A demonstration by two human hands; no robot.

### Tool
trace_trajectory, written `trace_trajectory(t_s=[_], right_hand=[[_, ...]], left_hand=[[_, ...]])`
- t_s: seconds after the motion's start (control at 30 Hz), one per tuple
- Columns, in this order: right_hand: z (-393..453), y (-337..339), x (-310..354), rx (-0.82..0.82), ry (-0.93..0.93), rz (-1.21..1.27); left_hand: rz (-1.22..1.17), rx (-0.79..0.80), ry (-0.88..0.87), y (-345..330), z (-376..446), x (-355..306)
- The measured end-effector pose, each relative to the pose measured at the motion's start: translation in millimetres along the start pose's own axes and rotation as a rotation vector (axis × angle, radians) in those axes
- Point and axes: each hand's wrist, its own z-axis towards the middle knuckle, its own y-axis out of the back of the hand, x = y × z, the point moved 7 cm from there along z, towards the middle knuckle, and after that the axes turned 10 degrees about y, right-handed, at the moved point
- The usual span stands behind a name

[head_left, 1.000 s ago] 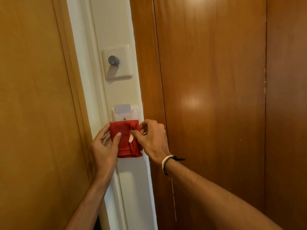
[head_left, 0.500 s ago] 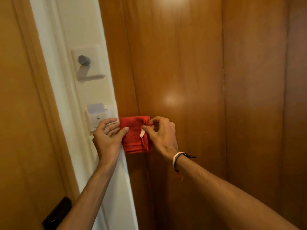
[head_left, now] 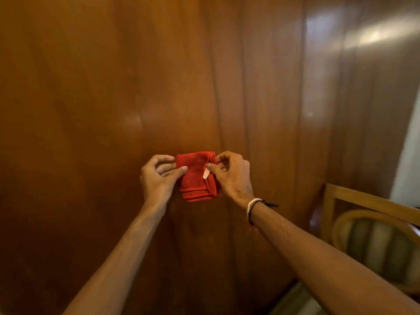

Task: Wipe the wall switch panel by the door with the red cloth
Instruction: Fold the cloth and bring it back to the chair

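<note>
Left hand [head_left: 159, 178] and right hand [head_left: 231, 176] pinch a folded, plush red cloth [head_left: 195, 178] before glossy wood panelling [head_left: 91, 98]; its small white tag [head_left: 206, 173] looks blank.

Both hands hold the folded red cloth [head_left: 196, 176] up in front of glossy wood panelling [head_left: 91, 98]. Left hand [head_left: 158, 178] pinches the cloth's left edge, thumb on its front. Right hand [head_left: 231, 175] grips the right edge, thumb just beside a small white tag [head_left: 206, 173]. Bands [head_left: 253, 206] sit on the right wrist. A striped-cushion wooden chair [head_left: 375, 235] stands lower right. View is motion-blurred.
</note>
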Motion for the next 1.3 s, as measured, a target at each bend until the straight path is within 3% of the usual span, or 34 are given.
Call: trace_trajectory(t_s=[0.17,0.33,0.57,0.73,0.87,1.1,1.3], right_hand=[[-22,105,-113,-0.044,-0.173,-0.027],[-74,192,-230,-0.057,-0.487,0.059],[-180,265,-362,-0.162,-0.815,0.091],[-262,283,-446,-0.202,-0.976,0.068],[-324,274,-506,-0.185,-1.078,0.050],[-424,240,-599,-0.156,-1.242,0.005],[-473,223,-650,-0.138,-1.328,0.008]], left_hand=[[-0.065,0.289,0.193,-152,-23,63],[-0.076,0.572,0.414,-284,-75,139],[0.011,0.767,0.635,-400,-162,259],[0.132,0.857,0.700,-443,-223,352],[0.277,0.932,0.649,-460,-269,423],[0.401,0.962,0.725,-466,-336,550],[0.498,1.055,0.781,-463,-371,621]])
